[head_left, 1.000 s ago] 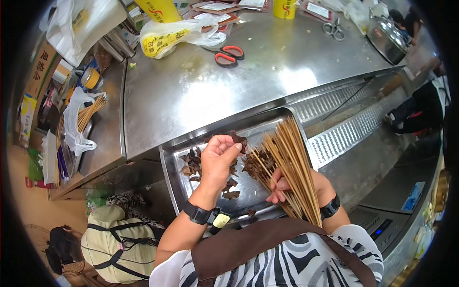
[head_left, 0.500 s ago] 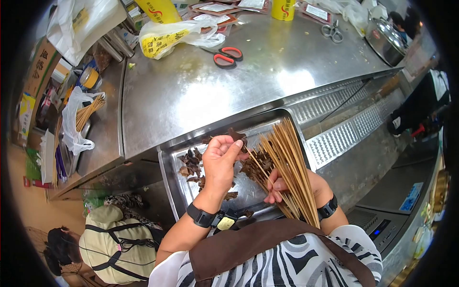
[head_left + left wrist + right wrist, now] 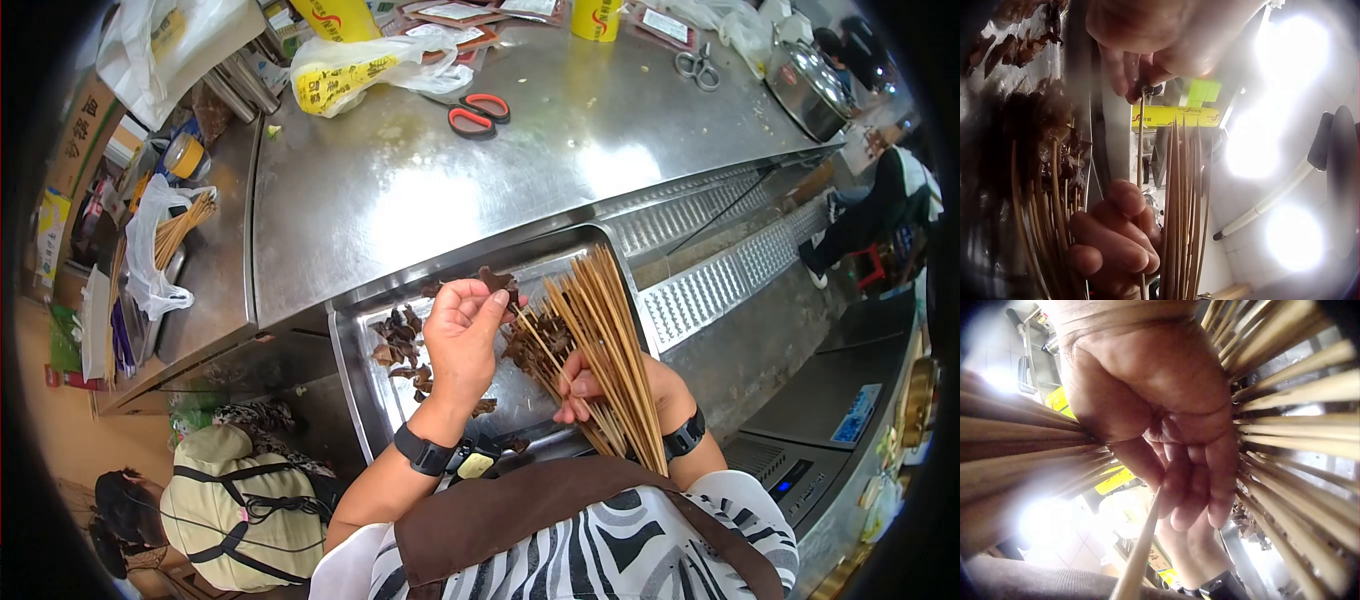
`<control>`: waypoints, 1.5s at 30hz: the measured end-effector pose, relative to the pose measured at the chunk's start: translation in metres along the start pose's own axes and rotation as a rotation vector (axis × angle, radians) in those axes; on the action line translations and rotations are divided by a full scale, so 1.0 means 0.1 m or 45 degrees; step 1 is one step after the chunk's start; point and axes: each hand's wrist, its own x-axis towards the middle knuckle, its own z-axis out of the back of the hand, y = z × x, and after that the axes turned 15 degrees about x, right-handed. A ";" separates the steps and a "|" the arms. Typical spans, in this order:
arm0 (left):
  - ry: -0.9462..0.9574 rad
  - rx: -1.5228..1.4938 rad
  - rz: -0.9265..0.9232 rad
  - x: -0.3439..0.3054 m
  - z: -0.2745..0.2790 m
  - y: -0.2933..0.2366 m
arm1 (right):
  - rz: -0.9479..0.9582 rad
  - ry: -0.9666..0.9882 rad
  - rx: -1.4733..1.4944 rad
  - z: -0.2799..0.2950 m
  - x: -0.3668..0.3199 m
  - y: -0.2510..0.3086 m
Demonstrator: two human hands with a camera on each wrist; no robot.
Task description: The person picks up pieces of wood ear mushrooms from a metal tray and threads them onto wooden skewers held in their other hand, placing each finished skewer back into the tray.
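Observation:
My left hand (image 3: 462,345) pinches a dark brown piece of wood ear mushroom (image 3: 497,284) between thumb and fingers, above the tray. A single bamboo skewer (image 3: 1140,144) runs from the fingers of my right hand (image 3: 580,387) up to that piece, its tip right at the left fingertips. Thumb and fingers of the right hand pinch this skewer, as the right wrist view shows. A thick bundle of bare skewers (image 3: 612,345) lies between the right thumb and forefinger. On the other side of the hand, skewers carrying wood ear mushrooms (image 3: 524,352) lie in the tray.
Loose wood ear pieces (image 3: 398,335) lie in the metal tray (image 3: 345,345). Beyond it stretches a steel counter (image 3: 360,220) with red-handled scissors (image 3: 478,117), a plastic bag (image 3: 345,80) and a lidded pot (image 3: 808,90). More skewers (image 3: 180,235) stand at left. Someone in a beige top (image 3: 240,510) is near my left.
The single skewer's tip has come up to the wood ear piece at my left fingertips; a second ago they were slightly apart. The right hand still holds the bundle.

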 end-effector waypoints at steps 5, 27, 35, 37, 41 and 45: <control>0.022 0.108 -0.045 -0.04 0.00 -0.05 | 0.003 -0.014 -0.008 0.00 0.00 0.00; 0.044 0.161 -0.268 -0.19 -0.08 0.16 | 0.006 -0.029 -0.033 -0.01 -0.01 0.01; 0.043 -0.056 0.122 -0.08 -0.02 0.14 | -0.020 -0.069 -0.047 -0.04 -0.01 0.02; 0.037 -0.094 0.169 -0.07 -0.03 0.10 | -0.015 -0.079 -0.061 -0.04 -0.01 0.02; 0.009 -0.111 0.237 -0.08 -0.06 0.01 | -0.013 -0.055 -0.062 -0.04 0.00 0.02; 0.050 -0.136 0.241 -0.08 -0.04 0.05 | -0.013 -0.060 -0.061 -0.04 0.00 0.02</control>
